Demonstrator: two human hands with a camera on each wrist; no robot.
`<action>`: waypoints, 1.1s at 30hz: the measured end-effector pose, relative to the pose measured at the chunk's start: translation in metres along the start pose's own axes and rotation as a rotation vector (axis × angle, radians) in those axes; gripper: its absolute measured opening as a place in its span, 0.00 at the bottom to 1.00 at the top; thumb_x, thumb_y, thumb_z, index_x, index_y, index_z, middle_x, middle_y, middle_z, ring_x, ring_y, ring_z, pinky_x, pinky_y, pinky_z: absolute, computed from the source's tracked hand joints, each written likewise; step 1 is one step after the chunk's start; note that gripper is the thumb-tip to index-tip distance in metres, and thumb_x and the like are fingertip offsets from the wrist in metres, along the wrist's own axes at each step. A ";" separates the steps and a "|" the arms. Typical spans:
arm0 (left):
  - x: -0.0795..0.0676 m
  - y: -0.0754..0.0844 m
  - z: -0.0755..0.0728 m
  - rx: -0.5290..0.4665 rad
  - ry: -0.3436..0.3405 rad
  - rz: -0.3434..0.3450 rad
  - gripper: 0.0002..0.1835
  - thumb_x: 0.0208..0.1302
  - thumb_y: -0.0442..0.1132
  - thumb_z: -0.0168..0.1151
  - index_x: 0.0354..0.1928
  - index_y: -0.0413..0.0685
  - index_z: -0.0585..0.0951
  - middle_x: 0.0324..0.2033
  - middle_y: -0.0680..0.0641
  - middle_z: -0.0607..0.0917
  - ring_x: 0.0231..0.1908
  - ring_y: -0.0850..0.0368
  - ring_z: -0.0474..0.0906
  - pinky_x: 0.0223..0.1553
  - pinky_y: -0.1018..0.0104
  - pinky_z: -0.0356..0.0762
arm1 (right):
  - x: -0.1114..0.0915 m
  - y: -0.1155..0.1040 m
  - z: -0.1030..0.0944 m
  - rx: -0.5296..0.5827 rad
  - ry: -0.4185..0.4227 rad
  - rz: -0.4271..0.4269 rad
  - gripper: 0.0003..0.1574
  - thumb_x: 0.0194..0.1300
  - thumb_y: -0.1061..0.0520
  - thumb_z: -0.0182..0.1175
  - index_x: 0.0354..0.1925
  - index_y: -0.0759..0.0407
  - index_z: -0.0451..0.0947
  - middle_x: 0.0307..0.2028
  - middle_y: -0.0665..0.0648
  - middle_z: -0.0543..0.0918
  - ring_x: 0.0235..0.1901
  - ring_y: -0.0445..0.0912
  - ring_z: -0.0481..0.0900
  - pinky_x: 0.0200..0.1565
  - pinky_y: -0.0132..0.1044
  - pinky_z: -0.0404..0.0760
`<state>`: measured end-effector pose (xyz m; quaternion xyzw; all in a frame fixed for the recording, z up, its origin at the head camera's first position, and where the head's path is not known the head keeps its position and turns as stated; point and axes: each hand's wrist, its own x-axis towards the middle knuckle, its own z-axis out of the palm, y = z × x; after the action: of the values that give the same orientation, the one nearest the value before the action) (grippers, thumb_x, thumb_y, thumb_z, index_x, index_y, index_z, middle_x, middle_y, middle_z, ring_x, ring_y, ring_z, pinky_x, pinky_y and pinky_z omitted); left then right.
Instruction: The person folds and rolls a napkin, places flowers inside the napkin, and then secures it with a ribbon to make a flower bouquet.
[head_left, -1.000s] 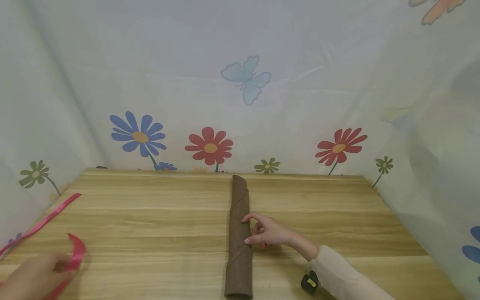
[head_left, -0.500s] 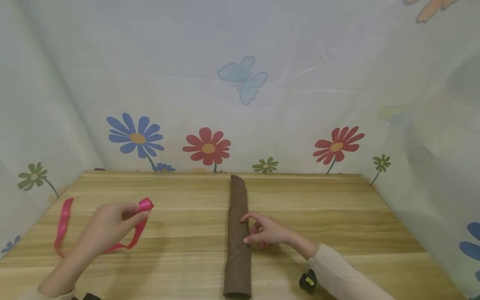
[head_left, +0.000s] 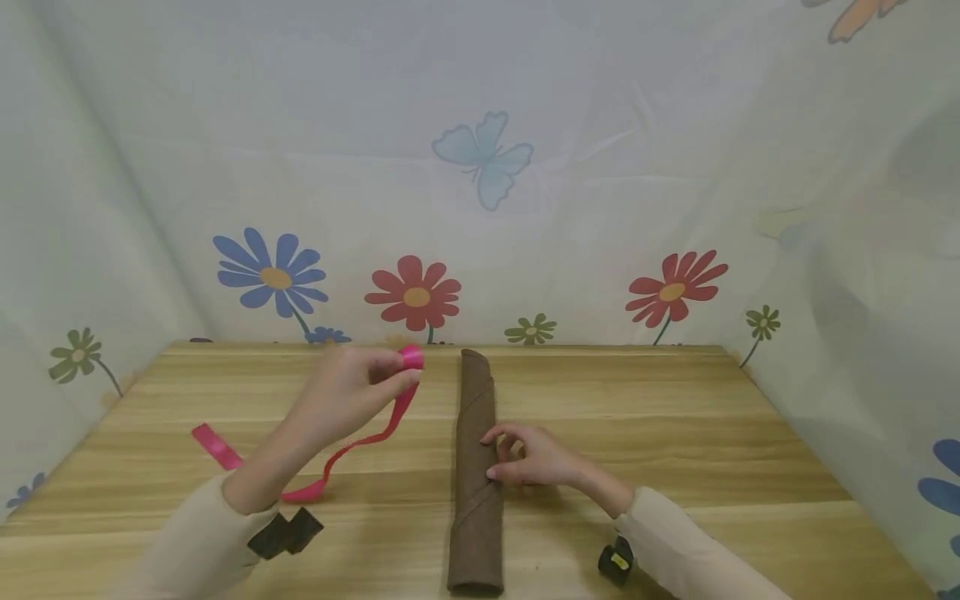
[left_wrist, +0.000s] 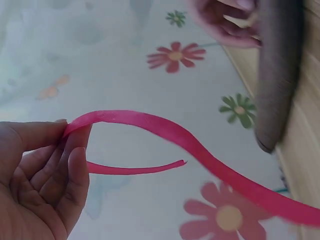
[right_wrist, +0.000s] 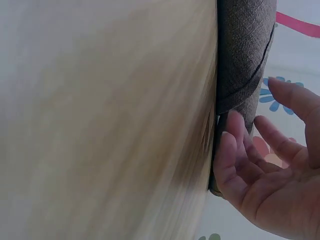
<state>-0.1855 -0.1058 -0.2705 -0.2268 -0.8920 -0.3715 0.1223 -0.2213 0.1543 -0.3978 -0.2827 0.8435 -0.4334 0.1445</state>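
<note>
My left hand (head_left: 341,392) pinches a pink satin ribbon (head_left: 402,407) between thumb and fingertips, raised over the table just left of a brown rolled-up cloth (head_left: 477,517). One length of the ribbon hangs from the fingers and trails back under the left forearm; in the left wrist view the ribbon (left_wrist: 170,129) arches away from the hand, with a short tail behind. The roll lies lengthwise on the table, its wrapped edge spiralling around it. Against its right side rests my right hand (head_left: 542,458), thumb and index fingertips touching it, other fingers low beside it in the right wrist view.
A light wood-grain table (head_left: 660,433) carries everything. Around its back and sides hangs a pale curtain (head_left: 600,208) printed with flowers and butterflies. Black camera parts (head_left: 285,533) sit at the left cuff, and another black camera (head_left: 617,562) at the right cuff.
My left hand has come from the lower left, up and to the right, bringing the ribbon close to the roll. The ribbon's far end has slid rightward. My right hand stays on the roll.
</note>
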 end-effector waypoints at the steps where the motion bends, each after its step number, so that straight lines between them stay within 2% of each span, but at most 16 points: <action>1: 0.003 0.006 0.002 -0.014 0.000 0.020 0.09 0.54 0.39 0.66 0.36 0.43 0.84 0.24 0.53 0.83 0.23 0.59 0.74 0.26 0.69 0.74 | 0.000 -0.001 0.000 -0.013 0.016 -0.020 0.22 0.55 0.59 0.64 0.48 0.63 0.72 0.33 0.58 0.75 0.17 0.39 0.70 0.19 0.30 0.72; 5: 0.015 0.029 0.008 -0.085 -0.020 0.084 0.09 0.54 0.39 0.66 0.36 0.43 0.84 0.23 0.52 0.83 0.23 0.60 0.76 0.27 0.69 0.77 | 0.003 -0.006 0.002 -0.046 0.056 -0.089 0.17 0.56 0.59 0.63 0.44 0.63 0.76 0.36 0.59 0.78 0.26 0.40 0.74 0.28 0.30 0.75; 9: 0.023 0.048 0.012 -0.125 -0.016 0.150 0.08 0.54 0.40 0.66 0.34 0.44 0.84 0.20 0.54 0.81 0.20 0.60 0.73 0.23 0.69 0.74 | 0.004 -0.016 0.001 -0.021 0.045 -0.105 0.16 0.59 0.57 0.61 0.46 0.60 0.76 0.40 0.55 0.80 0.38 0.45 0.76 0.38 0.33 0.76; 13: 0.028 0.062 0.013 -0.160 0.017 0.202 0.05 0.54 0.39 0.65 0.30 0.45 0.84 0.16 0.54 0.79 0.17 0.60 0.69 0.18 0.70 0.69 | 0.008 -0.028 0.001 0.074 0.001 -0.138 0.21 0.59 0.58 0.61 0.51 0.59 0.73 0.46 0.57 0.79 0.46 0.50 0.76 0.43 0.36 0.76; 16: 0.031 0.070 0.012 -0.196 0.051 0.240 0.05 0.54 0.38 0.65 0.29 0.45 0.84 0.17 0.54 0.80 0.17 0.60 0.70 0.19 0.69 0.70 | 0.011 -0.036 0.002 0.178 -0.056 -0.185 0.24 0.59 0.60 0.61 0.54 0.61 0.72 0.49 0.60 0.78 0.50 0.53 0.75 0.48 0.38 0.75; 19: 0.034 0.075 0.009 -0.218 0.098 0.262 0.06 0.54 0.37 0.66 0.32 0.42 0.84 0.20 0.53 0.82 0.20 0.62 0.75 0.23 0.69 0.74 | 0.013 -0.041 0.002 0.261 -0.109 -0.238 0.22 0.59 0.63 0.59 0.53 0.64 0.72 0.48 0.63 0.78 0.49 0.51 0.76 0.50 0.40 0.74; 23: 0.036 0.076 0.002 -0.239 0.160 0.235 0.08 0.54 0.37 0.66 0.35 0.41 0.84 0.25 0.49 0.85 0.24 0.62 0.78 0.27 0.67 0.76 | 0.013 -0.044 0.000 0.278 -0.130 -0.272 0.15 0.61 0.62 0.57 0.46 0.69 0.75 0.42 0.67 0.80 0.42 0.44 0.78 0.47 0.39 0.75; 25: 0.037 0.073 -0.002 -0.261 0.188 0.215 0.09 0.54 0.37 0.66 0.36 0.40 0.84 0.27 0.48 0.85 0.26 0.61 0.79 0.29 0.66 0.76 | 0.012 -0.042 -0.001 0.270 -0.128 -0.270 0.13 0.62 0.61 0.57 0.41 0.71 0.76 0.36 0.63 0.82 0.36 0.40 0.77 0.43 0.36 0.76; 29: 0.038 0.061 -0.011 -0.314 0.248 0.177 0.10 0.55 0.38 0.65 0.37 0.39 0.84 0.28 0.46 0.85 0.27 0.59 0.80 0.29 0.66 0.76 | 0.006 -0.039 -0.007 0.356 -0.163 -0.239 0.16 0.62 0.60 0.56 0.38 0.76 0.72 0.32 0.58 0.83 0.33 0.39 0.78 0.41 0.35 0.76; 33: 0.035 0.044 -0.022 -0.355 0.298 0.096 0.12 0.56 0.41 0.64 0.39 0.40 0.83 0.30 0.44 0.85 0.27 0.60 0.81 0.26 0.68 0.75 | 0.000 -0.036 -0.016 0.467 -0.206 -0.246 0.20 0.63 0.58 0.56 0.38 0.79 0.68 0.31 0.55 0.84 0.33 0.42 0.81 0.43 0.40 0.77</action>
<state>-0.1931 -0.0832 -0.2154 -0.2294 -0.7729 -0.5458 0.2282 -0.2167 0.1477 -0.3596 -0.3846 0.6611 -0.5991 0.2370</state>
